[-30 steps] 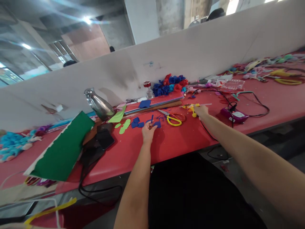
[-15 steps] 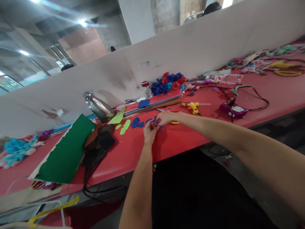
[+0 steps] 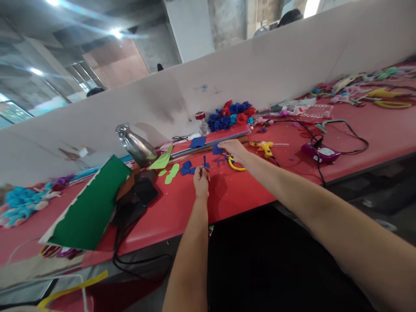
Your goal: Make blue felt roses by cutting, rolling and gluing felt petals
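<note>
My left hand (image 3: pixel 201 180) is closed in a pinch above the red table (image 3: pixel 182 208), with a small thin blue piece (image 3: pixel 204 161) standing up at its fingertips. To the right, my right hand (image 3: pixel 234 151) reaches forward, palm down, its fingers stretched over a blue piece (image 3: pixel 217 149). Yellow scissor handles (image 3: pixel 236 165) lie just under that hand. Small blue squares (image 3: pixel 186 167) and light green cutouts (image 3: pixel 172 173) rest left of my left hand.
A steel jug (image 3: pixel 138 146), a dark phone (image 3: pixel 146 192) and a green sheet (image 3: pixel 92 206) are on the left. Behind stand a red-capped jar (image 3: pixel 202 123) and red and blue flowers (image 3: pixel 231 115). A yellow glue gun (image 3: pixel 265 148) and purple box (image 3: pixel 320 151) sit right.
My hands have come apart. The right one moved away from the left and opened over the blue piece near the scissors, while the left stayed nearly in place.
</note>
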A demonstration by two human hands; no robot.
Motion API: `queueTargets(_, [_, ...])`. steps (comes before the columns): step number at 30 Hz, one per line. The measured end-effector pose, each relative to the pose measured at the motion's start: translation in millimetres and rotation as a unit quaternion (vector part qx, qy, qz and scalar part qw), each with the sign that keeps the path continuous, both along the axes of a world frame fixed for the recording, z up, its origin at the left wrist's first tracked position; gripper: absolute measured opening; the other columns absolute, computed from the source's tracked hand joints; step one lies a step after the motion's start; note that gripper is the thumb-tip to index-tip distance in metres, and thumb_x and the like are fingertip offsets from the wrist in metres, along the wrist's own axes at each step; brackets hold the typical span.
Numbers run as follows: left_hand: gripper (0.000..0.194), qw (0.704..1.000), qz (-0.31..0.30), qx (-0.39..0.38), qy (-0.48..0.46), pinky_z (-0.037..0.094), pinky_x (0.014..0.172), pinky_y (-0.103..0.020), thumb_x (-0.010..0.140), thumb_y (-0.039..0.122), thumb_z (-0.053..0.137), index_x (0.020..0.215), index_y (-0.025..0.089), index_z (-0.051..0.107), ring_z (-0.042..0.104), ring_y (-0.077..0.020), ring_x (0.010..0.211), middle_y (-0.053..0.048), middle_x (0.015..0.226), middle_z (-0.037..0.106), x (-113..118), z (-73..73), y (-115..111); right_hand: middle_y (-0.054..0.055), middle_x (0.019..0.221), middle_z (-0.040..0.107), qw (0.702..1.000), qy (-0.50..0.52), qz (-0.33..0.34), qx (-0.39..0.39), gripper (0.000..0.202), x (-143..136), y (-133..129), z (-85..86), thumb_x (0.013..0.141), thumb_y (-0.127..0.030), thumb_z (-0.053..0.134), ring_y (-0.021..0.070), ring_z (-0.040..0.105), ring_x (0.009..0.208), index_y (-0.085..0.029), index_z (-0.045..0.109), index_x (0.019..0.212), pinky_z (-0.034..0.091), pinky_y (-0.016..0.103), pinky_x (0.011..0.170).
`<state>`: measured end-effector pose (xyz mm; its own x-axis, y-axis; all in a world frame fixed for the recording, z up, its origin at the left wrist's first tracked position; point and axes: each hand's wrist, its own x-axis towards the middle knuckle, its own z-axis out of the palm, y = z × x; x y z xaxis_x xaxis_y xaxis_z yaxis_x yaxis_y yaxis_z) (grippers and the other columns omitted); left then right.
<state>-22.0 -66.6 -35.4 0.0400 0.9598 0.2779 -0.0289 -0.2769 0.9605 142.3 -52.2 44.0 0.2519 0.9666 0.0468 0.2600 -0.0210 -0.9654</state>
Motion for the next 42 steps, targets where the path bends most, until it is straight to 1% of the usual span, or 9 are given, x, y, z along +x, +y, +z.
queueTargets(2, [0.019, 1.0, -0.006, 0.004, -0.027, 0.034, 0.048, -0.019, 0.086, 0.037, 0.049, 0.078, 0.02, 0.048, 0.037, -0.0048, 0.047, 0.003, 0.071, 0.053, -1, 0.1, 0, 0.002, 0.069, 0.069, 0.993, 0.111, -0.038, 0.01, 0.012, -10, -10, -14.9, 0.078, -0.027, 0.06, 0.0103, 0.058, 0.058, -0.017, 0.067, 0.074, 0.044, 0.02, 0.054])
queueTargets(6, [0.02, 0.997, -0.022, 0.01, -0.072, 0.035, 0.051, -0.019, 0.081, 0.037, 0.057, 0.075, 0.019, 0.051, 0.04, -0.005, 0.048, 0.003, 0.068, 0.054, -1, -0.1, 0, 0.001, 0.065, 0.068, 0.954, 0.287, -0.079, 0.009, 0.008, -32, -32, -46.2, 0.073, -0.023, 0.064, 0.0106, 0.059, 0.057, -0.018, 0.065, 0.067, 0.048, 0.023, 0.058])
queueTargets(8, [0.02, 0.996, -0.027, 0.006, -0.081, 0.036, 0.052, -0.02, 0.079, 0.036, 0.06, 0.074, 0.018, 0.053, 0.041, -0.0053, 0.049, 0.003, 0.068, 0.055, -1, -0.2, 0, 0.0, 0.063, 0.068, 0.932, 0.35, -0.089, 0.009, 0.007, -39, -39, -55.9, 0.069, -0.021, 0.067, 0.011, 0.06, 0.057, -0.019, 0.065, 0.064, 0.048, 0.023, 0.058])
queueTargets(10, [0.02, 0.996, -0.03, 0.002, -0.09, 0.036, 0.052, -0.02, 0.077, 0.036, 0.062, 0.073, 0.018, 0.054, 0.042, -0.0056, 0.049, 0.003, 0.068, 0.056, -1, -0.2, 0, -0.001, 0.061, 0.068, 0.912, 0.399, -0.096, 0.011, 0.006, -43, -43, -60.3, 0.066, -0.018, 0.069, 0.011, 0.059, 0.056, -0.02, 0.065, 0.061, 0.048, 0.023, 0.058])
queueTargets(16, [0.023, 0.988, -0.062, -0.04, -0.138, 0.035, 0.051, -0.02, 0.074, 0.036, 0.066, 0.069, 0.018, 0.054, 0.041, -0.0057, 0.049, 0.003, 0.065, 0.054, -3, -0.1, 2, -0.002, 0.057, 0.067, 0.867, 0.483, -0.117, 0.016, 0.009, -47, -43, -57.6, 0.064, -0.013, 0.071, 0.0103, 0.059, 0.055, -0.02, 0.066, 0.06, 0.048, 0.022, 0.056])
queueTargets(22, [0.029, 0.982, -0.102, -0.06, -0.146, 0.034, 0.051, -0.02, 0.072, 0.039, 0.068, 0.066, 0.018, 0.051, 0.041, -0.0066, 0.049, 0.002, 0.062, 0.053, -4, 1.8, 1, -0.003, 0.054, 0.065, 0.844, 0.519, -0.134, 0.024, 0.01, -56, -42, -53.2, 0.065, -0.012, 0.07, 0.0095, 0.058, 0.053, -0.019, 0.065, 0.059, 0.046, 0.02, 0.053])
queueTargets(32, [0.026, 0.986, -0.087, -0.054, -0.131, 0.035, 0.053, -0.019, 0.072, 0.037, 0.069, 0.065, 0.017, 0.054, 0.042, -0.006, 0.052, 0.003, 0.064, 0.054, -1, 0.1, -1, -0.004, 0.054, 0.065, 0.83, 0.536, -0.15, 0.035, 0.011, -67, -40, -51.6, 0.063, -0.01, 0.069, 0.0092, 0.056, 0.051, -0.02, 0.066, 0.059, 0.046, 0.02, 0.051])
queueTargets(37, [0.024, 0.989, -0.08, -0.057, -0.108, 0.035, 0.054, -0.019, 0.071, 0.036, 0.069, 0.065, 0.017, 0.056, 0.043, -0.0065, 0.052, 0.003, 0.059, 0.052, -2, 0.1, -1, -0.003, 0.055, 0.066, 0.829, 0.537, -0.151, 0.036, 0.011, -69, -42, -50.9, 0.063, -0.01, 0.069, 0.0102, 0.058, 0.053, -0.02, 0.066, 0.059, 0.046, 0.021, 0.051])
queueTargets(42, [0.023, 0.988, -0.074, -0.06, -0.119, 0.036, 0.053, -0.019, 0.068, 0.035, 0.071, 0.068, 0.017, 0.057, 0.043, -0.0058, 0.05, 0.004, 0.062, 0.053, 0, 1.2, -2, -0.003, 0.056, 0.067, 0.831, 0.534, -0.151, 0.036, 0.011, -69, -41, -49.1, 0.063, -0.01, 0.069, 0.0098, 0.059, 0.054, -0.02, 0.065, 0.059, 0.047, 0.02, 0.051])
